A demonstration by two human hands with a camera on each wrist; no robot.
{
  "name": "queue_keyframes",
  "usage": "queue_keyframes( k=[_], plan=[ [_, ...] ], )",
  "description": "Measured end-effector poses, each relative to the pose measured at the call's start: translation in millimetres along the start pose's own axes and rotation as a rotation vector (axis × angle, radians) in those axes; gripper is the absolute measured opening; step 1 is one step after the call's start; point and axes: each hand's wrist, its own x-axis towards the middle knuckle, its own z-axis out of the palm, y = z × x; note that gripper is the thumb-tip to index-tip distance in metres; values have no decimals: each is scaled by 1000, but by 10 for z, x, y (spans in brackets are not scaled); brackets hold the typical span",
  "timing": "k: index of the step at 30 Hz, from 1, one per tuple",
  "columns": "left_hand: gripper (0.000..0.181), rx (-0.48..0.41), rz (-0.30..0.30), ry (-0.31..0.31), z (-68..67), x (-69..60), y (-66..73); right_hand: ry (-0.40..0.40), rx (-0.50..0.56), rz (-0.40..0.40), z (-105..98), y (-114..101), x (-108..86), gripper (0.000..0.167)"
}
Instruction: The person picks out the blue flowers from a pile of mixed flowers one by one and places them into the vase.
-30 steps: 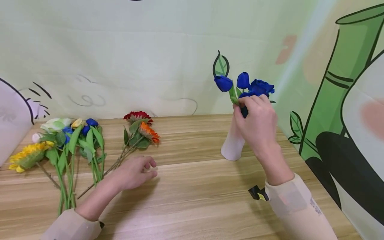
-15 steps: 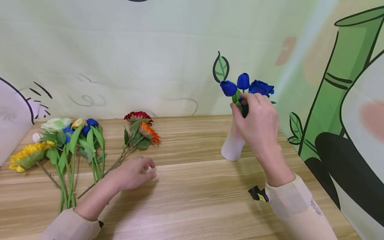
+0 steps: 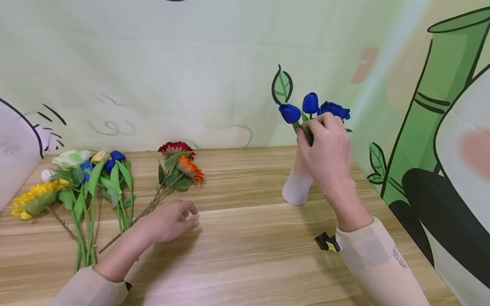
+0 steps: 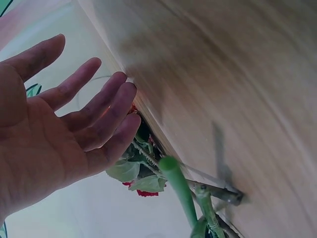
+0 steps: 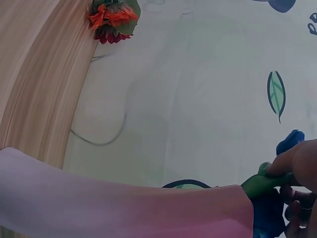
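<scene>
At the mouth of a white vase [image 3: 296, 187], my right hand [image 3: 327, 148] pinches the green stem and leaves of a blue tulip [image 3: 289, 113]. A second blue tulip [image 3: 310, 103] and a blue rose [image 3: 334, 109] stand in the vase behind the fingers. In the right wrist view, thumb and fingers grip a green leaf [image 5: 262, 183] just above the rim. My left hand [image 3: 170, 221] hovers over the table with loosely bent fingers and holds nothing. It is nearest to the stems of a red flower [image 3: 176, 147] and an orange flower [image 3: 190, 169].
On the left of the wooden table [image 3: 245, 255] lie several artificial flowers, among them a yellow sunflower [image 3: 36, 199], a white-green bloom [image 3: 71, 158] and blue buds [image 3: 117, 156]. A printed cloth backdrop [image 3: 214, 76] stands behind the table and along its right side.
The blue tulip in my right hand has shifted slightly right and down toward the vase. The right hand's fingers have adjusted around its stem and leaves. My left hand has stayed nearly still.
</scene>
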Motion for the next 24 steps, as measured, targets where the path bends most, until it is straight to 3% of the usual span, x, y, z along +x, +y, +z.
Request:
queue_keyframes(
  k=[16, 24],
  plan=[
    [31, 7, 8, 5, 1, -17, -17, 8, -40, -30, -11, 32, 23, 20],
    [30, 15, 22, 1, -28, -15, -24, 21, -38, -7, -44, 100, 42, 19]
  ],
)
